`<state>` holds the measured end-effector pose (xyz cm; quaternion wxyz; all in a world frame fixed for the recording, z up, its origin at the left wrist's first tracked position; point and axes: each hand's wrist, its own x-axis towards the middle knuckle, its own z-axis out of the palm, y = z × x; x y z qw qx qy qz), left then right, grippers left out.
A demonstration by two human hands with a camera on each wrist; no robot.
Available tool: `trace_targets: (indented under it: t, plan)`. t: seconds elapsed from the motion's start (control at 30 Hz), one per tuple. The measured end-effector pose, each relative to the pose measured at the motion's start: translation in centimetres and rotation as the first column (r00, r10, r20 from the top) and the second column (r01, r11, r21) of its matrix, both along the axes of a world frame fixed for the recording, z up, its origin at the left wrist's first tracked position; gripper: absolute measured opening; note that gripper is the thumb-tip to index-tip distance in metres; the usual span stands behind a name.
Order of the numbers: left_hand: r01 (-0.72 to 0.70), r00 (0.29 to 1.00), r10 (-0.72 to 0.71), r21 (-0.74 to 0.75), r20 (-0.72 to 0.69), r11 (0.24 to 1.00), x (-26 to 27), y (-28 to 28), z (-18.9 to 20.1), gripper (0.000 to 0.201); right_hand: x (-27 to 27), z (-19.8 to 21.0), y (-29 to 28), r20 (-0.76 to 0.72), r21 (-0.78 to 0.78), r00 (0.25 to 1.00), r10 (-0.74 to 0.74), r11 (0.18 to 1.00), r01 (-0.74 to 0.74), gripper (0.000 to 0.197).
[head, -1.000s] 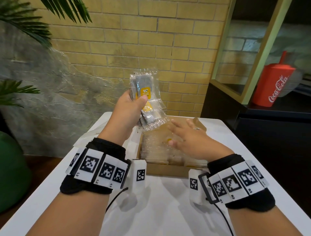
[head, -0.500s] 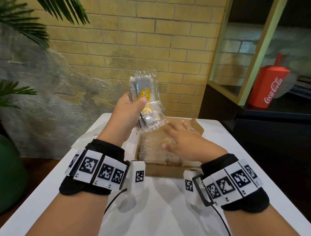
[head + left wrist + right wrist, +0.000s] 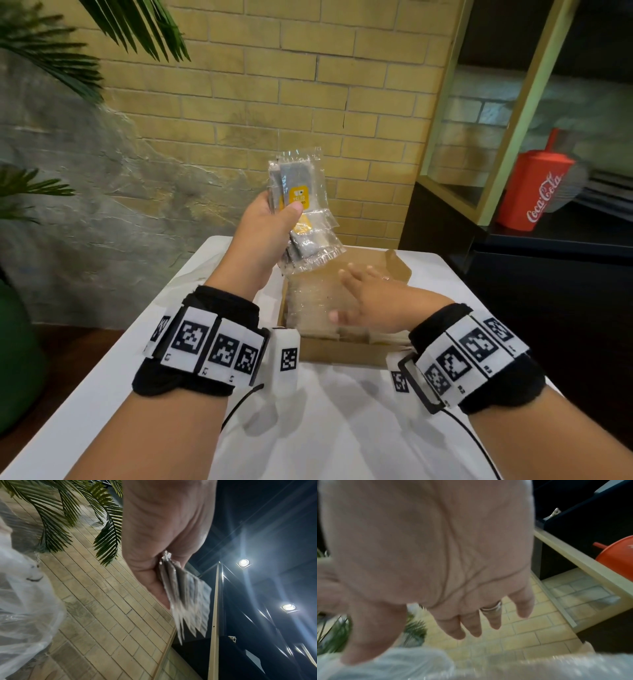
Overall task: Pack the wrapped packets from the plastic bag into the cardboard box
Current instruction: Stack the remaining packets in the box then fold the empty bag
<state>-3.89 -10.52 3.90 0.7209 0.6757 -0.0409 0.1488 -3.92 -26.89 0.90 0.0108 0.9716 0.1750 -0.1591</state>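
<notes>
Packets [image 3: 301, 202] between left thumb and fingers [image 3: 265, 200].

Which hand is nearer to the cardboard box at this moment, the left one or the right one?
The right. The right hand is spread open low over the cardboard box, above the packets already inside. The left hand is raised above the box's far left corner, holding a bundle of wrapped packets.

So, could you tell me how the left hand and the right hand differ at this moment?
The left hand is raised above the cardboard box and grips a fan of wrapped packets; the right hand is low over the box and holds nothing. The left's fingers curl round the packets; the right's are straight and spread. Both wear black wristbands with markers.
</notes>
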Motion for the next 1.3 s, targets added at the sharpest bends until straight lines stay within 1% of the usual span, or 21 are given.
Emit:
trace_targets:
  t: [0.07, 0.17, 0.27, 0.33, 0.37, 0.4, 0.47, 0.5, 0.57, 0.63, 0.73, 0.83, 0.9, 0.97, 1.0, 1.03, 1.1, 1.13, 1.2, 1.23, 1.3]
  plan:
    - [0.0, 1.0, 0.0, -0.005, 0.004, 1.0, 0.0, 0.0, 0.0, 0.017, -0.5, -0.8, 0.4, -0.098, -0.037, 0.995, 0.019, 0.999, -0.023, 0.085]
    - [0.005, 1.0, -0.005, -0.016, 0.016, 1.0, 0.2, 0.2, 0.0, 0.018, -1.7, -1.3, -0.1, -0.135, -0.067, 0.99, 0.037, 0.997, -0.046, 0.092]
    - [0.013, 1.0, -0.012, -0.032, 0.013, 0.999, 0.4, 0.4, -0.1, 0.017, -2.7, -1.0, -1.4, -0.193, -0.069, 0.978, 0.085, 0.993, -0.099, 0.09]
    - [0.012, 1.0, -0.012, -0.017, 0.013, 1.0, 0.4, 0.3, -0.2, 0.016, -2.7, -0.5, -1.9, -0.15, 0.017, 0.98, 0.133, 0.991, -0.132, 0.085]
    - [0.008, 1.0, -0.008, -0.004, 0.013, 1.0, 0.5, 0.2, -0.3, 0.015, -2.4, -0.1, -2.1, -0.074, 0.102, 0.989, 0.126, 0.988, -0.118, 0.081]
    - [0.004, 1.0, -0.005, 0.009, 0.013, 1.0, 0.5, 0.1, -0.4, 0.015, -2.0, 0.5, -2.2, 0.024, 0.212, 0.997, 0.067, 0.975, -0.07, 0.076]
    - [0.008, 1.0, -0.009, 0.036, 0.017, 0.999, 0.5, -0.1, -0.5, 0.014, -1.3, 2.0, -2.2, 0.183, 0.475, 0.977, -0.109, 0.88, 0.009, 0.068]
    - [0.016, 1.0, -0.017, 0.051, 0.015, 0.999, 0.5, -0.3, -0.6, 0.013, -1.0, 2.7, -2.1, 0.208, 0.603, 0.96, -0.189, 0.797, 0.027, 0.066]
    - [0.043, 0.999, -0.043, 0.073, -0.007, 0.996, 0.5, -0.7, -0.9, 0.012, -0.4, 3.4, -1.5, 0.163, 0.796, 0.948, -0.275, 0.604, 0.038, 0.066]
    - [0.087, 0.996, -0.086, 0.08, -0.017, 0.993, 0.5, -1.1, -1.2, 0.012, 0.1, 3.4, -0.4, 0.08, 0.893, 0.955, -0.285, 0.447, 0.058, 0.064]
    - [0.153, 0.988, -0.152, 0.096, -0.017, 0.984, 0.3, -1.7, -1.4, 0.008, 1.0, 3.1, 1.0, 0.016, 0.964, 0.943, -0.333, 0.255, 0.073, 0.042]
    - [0.208, 0.977, -0.206, 0.033, -0.044, 0.978, 0.3, -1.7, -1.6, 0.006, 1.8, 2.8, 1.4, -0.038, 0.984, 0.933, -0.357, 0.151, 0.098, 0.024]
    - [0.242, 0.969, -0.24, 0.029, -0.058, 0.97, 0.5, -1.5, -1.6, 0.007, 2.2, 2.8, 1.2, -0.052, 0.984, 0.929, -0.366, 0.14, 0.11, 0.017]
    - [0.22, 0.974, -0.218, 0.03, -0.062, 0.975, 0.7, -1.0, -1.7, 0.012, 2.5, 3.0, 0.6, -0.042, 0.986, 0.914, -0.402, 0.132, 0.103, 0.013]
    - [0.175, 0.983, -0.173, 0.037, -0.058, 0.984, 0.9, -0.7, -1.7, 0.014, 2.6, 3.1, 0.1, -0.024, 0.984, 0.903, -0.43, 0.147, 0.096, 0.014]
    - [0.115, 0.992, -0.113, 0.047, -0.049, 0.992, 1.1, -0.3, -1.7, 0.016, 2.9, 3.2, -0.5, 0.019, 0.976, 0.885, -0.465, 0.201, 0.084, 0.013]
    - [0.011, 1.0, -0.01, 0.038, -0.025, 0.999, 1.6, 0.5, -1.6, 0.019, 3.1, 3.3, -1.6, 0.172, 0.913, 0.845, -0.506, 0.405, 0.056, 0.003]
    - [-0.028, 1.0, 0.028, 0.02, -0.014, 0.999, 1.7, 0.9, -1.4, 0.021, 3.2, 3.2, -2.0, 0.25, 0.852, 0.833, -0.494, 0.521, 0.053, 0.007]
    - [-0.078, 0.997, 0.078, -0.01, 0.003, 0.997, 1.7, 1.7, -1.2, 0.023, 3.2, 2.8, -2.6, 0.333, 0.66, 0.85, -0.409, 0.745, 0.1, 0.012]
    - [-0.087, 0.996, 0.087, -0.019, 0.01, 0.996, 1.7, 1.9, -1.1, 0.024, 3.1, 2.5, -2.7, 0.335, 0.55, 0.874, -0.351, 0.826, 0.122, 0.013]
    - [-0.083, 0.996, 0.084, -0.03, 0.023, 0.996, 1.7, 2.2, -1.0, 0.024, 2.9, 1.7, -2.6, 0.269, 0.386, 0.924, -0.271, 0.909, 0.154, 0.023]
